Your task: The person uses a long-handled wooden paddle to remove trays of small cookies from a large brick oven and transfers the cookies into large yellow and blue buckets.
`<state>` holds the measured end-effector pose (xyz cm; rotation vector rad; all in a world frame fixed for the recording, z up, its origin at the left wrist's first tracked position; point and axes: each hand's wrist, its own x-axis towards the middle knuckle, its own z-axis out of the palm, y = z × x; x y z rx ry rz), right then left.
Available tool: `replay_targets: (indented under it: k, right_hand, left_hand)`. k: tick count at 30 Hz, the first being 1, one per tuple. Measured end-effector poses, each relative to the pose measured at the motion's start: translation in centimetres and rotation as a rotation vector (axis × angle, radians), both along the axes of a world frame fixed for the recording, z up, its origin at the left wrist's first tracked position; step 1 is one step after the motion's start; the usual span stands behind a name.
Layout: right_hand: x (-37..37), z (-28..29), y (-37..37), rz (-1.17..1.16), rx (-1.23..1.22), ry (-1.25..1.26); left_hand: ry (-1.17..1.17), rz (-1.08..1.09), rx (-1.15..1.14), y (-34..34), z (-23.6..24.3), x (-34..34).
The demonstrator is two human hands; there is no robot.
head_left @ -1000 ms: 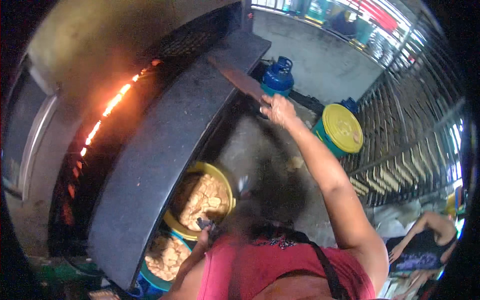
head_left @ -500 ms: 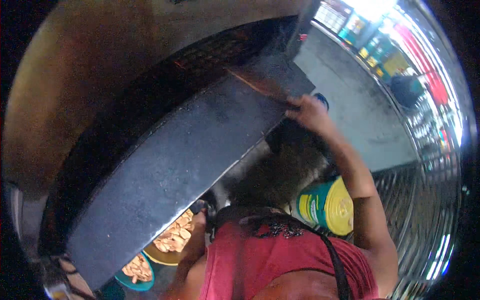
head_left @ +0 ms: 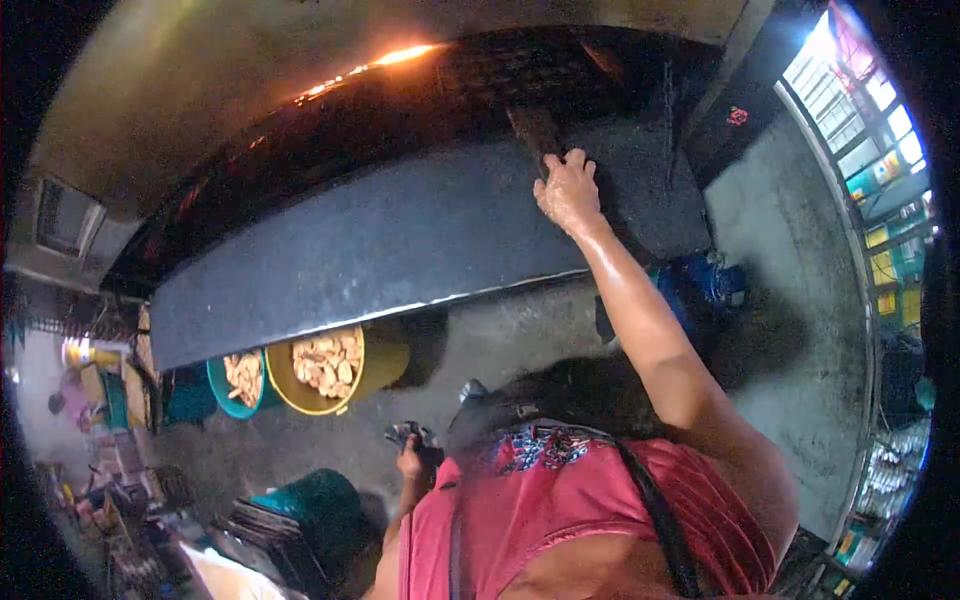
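Right hand (head_left: 568, 192) grips what looks like a dark board (head_left: 533, 130)

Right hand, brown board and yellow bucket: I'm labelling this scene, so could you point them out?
Right hand (head_left: 568, 197): head view, back of the hand.
Brown board (head_left: 533, 130): head view, middle of its visible part.
Yellow bucket (head_left: 380, 362): head view, outer wall.

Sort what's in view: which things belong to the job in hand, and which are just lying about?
Likely in use:
- dark flat board, at the right hand
- dark item, in the left hand
- black ledge
- fire
- yellow tub of tan pieces, perhaps

Apparently lying about:
- blue object
- green container
- stacked dark sheets
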<state>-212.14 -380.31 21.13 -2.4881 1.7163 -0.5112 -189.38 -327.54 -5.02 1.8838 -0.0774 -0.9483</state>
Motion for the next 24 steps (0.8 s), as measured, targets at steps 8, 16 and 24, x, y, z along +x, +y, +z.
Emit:
replay_targets:
  k: [8,16,24]
  right_hand:
    - [-2.6,-2.2,2.2,-0.022,-0.208,-0.133]
    - [1.9,-1.8,-5.5,-0.186,-0.010,-0.058]
    - [0.3,-0.5,-0.2,-0.121,-0.059,-0.133]
  left_hand:
    - [0.421,0.289,-0.212,-2.3,0.0,-1.8]
    - [0.142,-0.163,-0.200,-15.9,10.9,-5.1]
    - [0.336,-0.260,-0.407,-21.8,28.8,-9.7]
